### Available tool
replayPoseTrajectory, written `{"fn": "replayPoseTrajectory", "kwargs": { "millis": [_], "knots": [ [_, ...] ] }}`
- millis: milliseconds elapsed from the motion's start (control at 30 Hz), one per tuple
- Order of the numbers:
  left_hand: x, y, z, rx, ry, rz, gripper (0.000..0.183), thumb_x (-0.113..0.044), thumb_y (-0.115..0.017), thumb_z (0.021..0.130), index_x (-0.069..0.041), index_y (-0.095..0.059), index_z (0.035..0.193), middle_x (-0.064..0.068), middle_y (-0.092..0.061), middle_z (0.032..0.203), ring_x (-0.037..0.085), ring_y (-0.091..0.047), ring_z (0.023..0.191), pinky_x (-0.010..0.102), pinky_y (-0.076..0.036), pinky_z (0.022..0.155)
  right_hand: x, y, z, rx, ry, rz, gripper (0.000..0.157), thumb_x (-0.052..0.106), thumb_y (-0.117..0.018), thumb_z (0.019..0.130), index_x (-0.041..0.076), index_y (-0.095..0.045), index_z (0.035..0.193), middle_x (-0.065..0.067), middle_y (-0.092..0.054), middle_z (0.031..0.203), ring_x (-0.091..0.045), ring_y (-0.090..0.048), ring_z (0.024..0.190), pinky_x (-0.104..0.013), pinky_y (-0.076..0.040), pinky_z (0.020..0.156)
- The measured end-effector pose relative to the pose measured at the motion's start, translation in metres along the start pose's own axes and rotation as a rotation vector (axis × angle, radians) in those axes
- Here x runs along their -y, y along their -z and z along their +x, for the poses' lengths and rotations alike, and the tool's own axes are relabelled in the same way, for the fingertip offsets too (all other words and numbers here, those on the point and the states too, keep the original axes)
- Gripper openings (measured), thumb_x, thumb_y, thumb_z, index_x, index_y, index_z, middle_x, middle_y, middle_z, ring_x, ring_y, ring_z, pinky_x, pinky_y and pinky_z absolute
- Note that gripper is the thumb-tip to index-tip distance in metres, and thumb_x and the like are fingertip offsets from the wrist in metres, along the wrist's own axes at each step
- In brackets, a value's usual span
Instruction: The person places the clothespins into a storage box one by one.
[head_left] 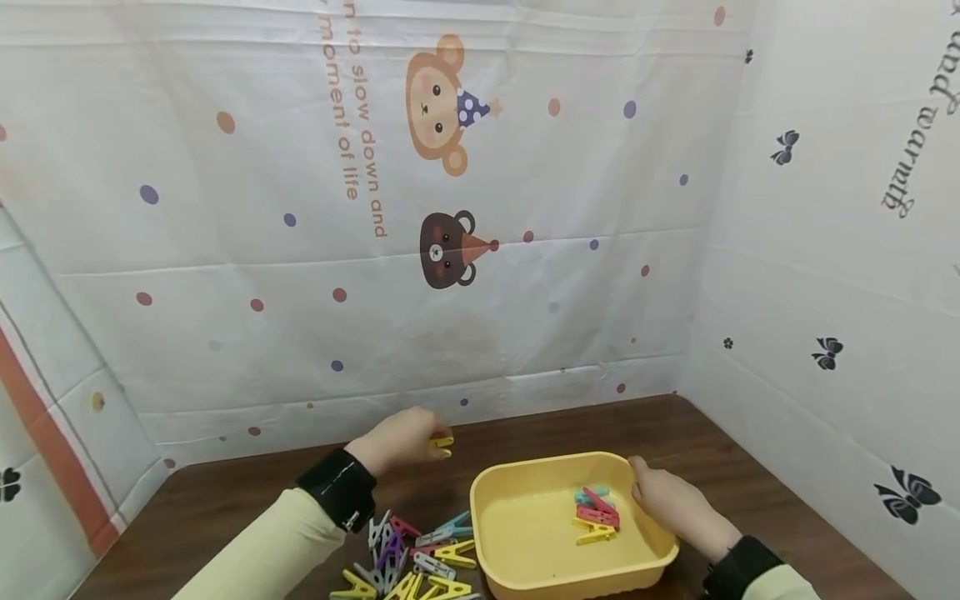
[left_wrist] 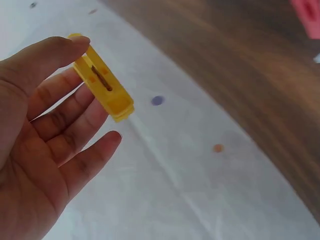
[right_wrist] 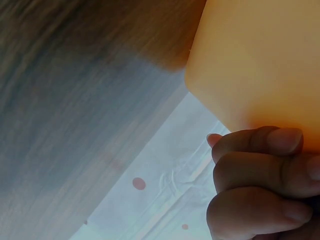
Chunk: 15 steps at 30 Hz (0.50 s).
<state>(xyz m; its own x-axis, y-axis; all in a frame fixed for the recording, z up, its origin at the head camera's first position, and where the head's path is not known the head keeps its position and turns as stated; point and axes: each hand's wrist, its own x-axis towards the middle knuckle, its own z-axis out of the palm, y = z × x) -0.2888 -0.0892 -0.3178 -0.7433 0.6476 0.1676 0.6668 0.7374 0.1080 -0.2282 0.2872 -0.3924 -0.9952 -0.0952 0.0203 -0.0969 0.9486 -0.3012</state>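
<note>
From where I stand, the yellow plastic clothespin (left_wrist: 111, 95) is up in the left hand (head_left: 399, 437), at the lower middle of the head view, clear of the dark wooden table (head_left: 600, 429). Thumb and forefinger pinch it by one end; the other fingers fan out, loosely bent, and the far end sticks out free. I'd judge it very light and stiff, with a springy middle and smooth sides that could twist if squeezed off-centre. The flat faces near one end look the best place to hold it, pressed gently so it doesn't spring open.

The right hand (head_left: 675, 508) grips the right side of the yellow plastic basin (head_left: 517, 533), lower right of the head view, its fingers curled against the outer wall. That basin looks light and a little flexible, likely to slide if nudged, so the rim makes a sensible hold. A few clothespins (head_left: 597, 517) lie inside, toward its right side; a loose heap of clothespins (head_left: 393, 546) sits just left of it, at the bottom of the view.

The left arm slants up from bottom left, reaching beyond the heap; the right comes in from the bottom right corner.
</note>
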Motion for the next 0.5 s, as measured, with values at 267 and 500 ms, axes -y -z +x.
{"fn": "replayPoseTrajectory", "kwargs": {
  "millis": [267, 500],
  "knots": [
    [-0.013, 0.021, 0.018, -0.049, -0.028, -0.097, 0.012, -0.016, -0.077, 0.090, -0.005, -0.077, 0.095, 0.000, -0.069, 0.080, 0.008, -0.052, 0.070, 0.022, -0.047, 0.064, 0.000, -0.002, -0.002, 0.002, 0.005, -0.022, 0.044, 0.010, -0.052, 0.100, -0.016, -0.046, 0.136, -0.007, -0.060, 0.076, -0.016, -0.054, 0.059, -0.030, -0.043, 0.055],
    [-0.041, 0.043, 0.042, -0.054, -0.018, -0.139, 0.013, -0.014, -0.078, 0.090, -0.006, -0.077, 0.100, 0.001, -0.069, 0.083, 0.012, -0.056, 0.075, 0.024, -0.049, 0.070, 0.000, 0.000, -0.001, -0.001, 0.016, -0.019, 0.042, 0.010, -0.051, 0.101, -0.016, -0.047, 0.135, -0.006, -0.057, 0.072, -0.016, -0.052, 0.056, -0.029, -0.041, 0.053]
  ]
}}
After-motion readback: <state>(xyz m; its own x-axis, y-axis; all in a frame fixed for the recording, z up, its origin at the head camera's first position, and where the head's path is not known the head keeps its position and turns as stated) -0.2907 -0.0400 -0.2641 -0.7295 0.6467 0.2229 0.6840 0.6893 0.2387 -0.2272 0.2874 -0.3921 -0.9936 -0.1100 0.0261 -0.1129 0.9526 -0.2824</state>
